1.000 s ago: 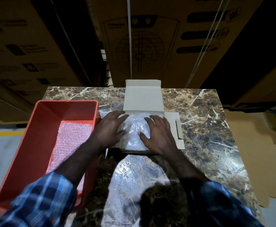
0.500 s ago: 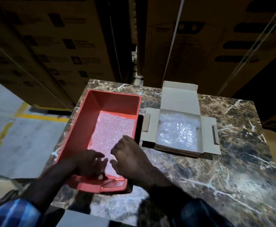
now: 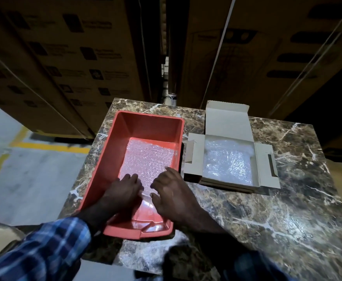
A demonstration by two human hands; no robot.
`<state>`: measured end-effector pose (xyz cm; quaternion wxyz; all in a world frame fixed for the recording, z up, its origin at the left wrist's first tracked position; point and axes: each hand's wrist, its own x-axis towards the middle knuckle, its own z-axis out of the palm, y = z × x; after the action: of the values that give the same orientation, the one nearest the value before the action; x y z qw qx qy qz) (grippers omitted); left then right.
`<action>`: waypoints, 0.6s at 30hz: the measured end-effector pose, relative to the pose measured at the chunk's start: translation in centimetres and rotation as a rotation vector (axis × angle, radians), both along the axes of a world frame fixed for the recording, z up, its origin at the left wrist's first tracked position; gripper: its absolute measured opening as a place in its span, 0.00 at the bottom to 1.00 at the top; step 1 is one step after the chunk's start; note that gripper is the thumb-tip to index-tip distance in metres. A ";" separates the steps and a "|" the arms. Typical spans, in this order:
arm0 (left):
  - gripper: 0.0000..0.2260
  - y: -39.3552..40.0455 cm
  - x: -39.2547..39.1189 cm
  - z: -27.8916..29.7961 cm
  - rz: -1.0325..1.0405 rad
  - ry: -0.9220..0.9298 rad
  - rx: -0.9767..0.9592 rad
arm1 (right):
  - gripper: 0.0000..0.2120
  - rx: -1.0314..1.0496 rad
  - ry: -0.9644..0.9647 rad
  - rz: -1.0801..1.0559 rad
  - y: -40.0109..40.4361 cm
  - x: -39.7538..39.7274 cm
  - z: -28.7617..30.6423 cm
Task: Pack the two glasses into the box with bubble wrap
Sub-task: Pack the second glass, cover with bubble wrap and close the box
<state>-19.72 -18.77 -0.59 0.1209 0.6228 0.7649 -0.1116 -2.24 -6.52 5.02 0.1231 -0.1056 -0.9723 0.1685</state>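
A small open cardboard box [image 3: 194, 157] lies on the marble table, its lid and side flaps folded out. Clear bubble wrap [image 3: 229, 163] fills its inside. To its left stands a red plastic tray [image 3: 145, 124] with a sheet of bubble wrap [image 3: 147, 157] flat on its floor. My left hand [image 3: 125, 189] and my right hand [image 3: 170, 193] are both inside the tray, fingertips resting on the near edge of that sheet. No bare glass shows anywhere.
The marble table [image 3: 277, 209] ends just left of the tray and at the bottom of the view. Tall stacked cartons [image 3: 64, 57] stand close behind it. Concrete floor with yellow lines [image 3: 44, 146] lies to the left.
Both hands left the bubble wrap in the cardboard box and moved left into the red tray, onto the sheet there. The view swung left with them.
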 end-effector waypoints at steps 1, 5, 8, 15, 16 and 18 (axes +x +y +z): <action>0.17 0.4 -0.1 0.9 0.070 -0.062 0.021 | 0.10 -0.017 0.067 -0.020 0.1 0.1 0.1; 0.09 2.9 -1.3 4.4 0.355 -0.212 0.217 | 0.19 -0.121 0.230 -0.205 1.4 0.3 1.9; 0.11 4.7 -2.2 9.4 0.411 -0.367 0.432 | 0.32 -0.265 0.212 -0.287 3.2 0.3 3.7; 0.05 8.5 2.8 20.4 0.014 -0.457 0.580 | 0.50 -0.732 0.363 -0.363 8.1 2.2 8.1; 0.01 8.9 4.0 21.2 -0.049 -0.433 0.591 | 0.46 -0.727 0.407 -0.339 8.8 3.0 8.6; 0.07 9.9 6.4 22.0 -0.131 -0.408 0.631 | 0.33 -0.688 0.473 -0.327 10.5 5.2 9.2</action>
<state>-13.29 -8.86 21.40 0.0656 0.6863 0.6805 0.2483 2.94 3.99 14.19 0.3245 -0.2511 -0.7755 0.4798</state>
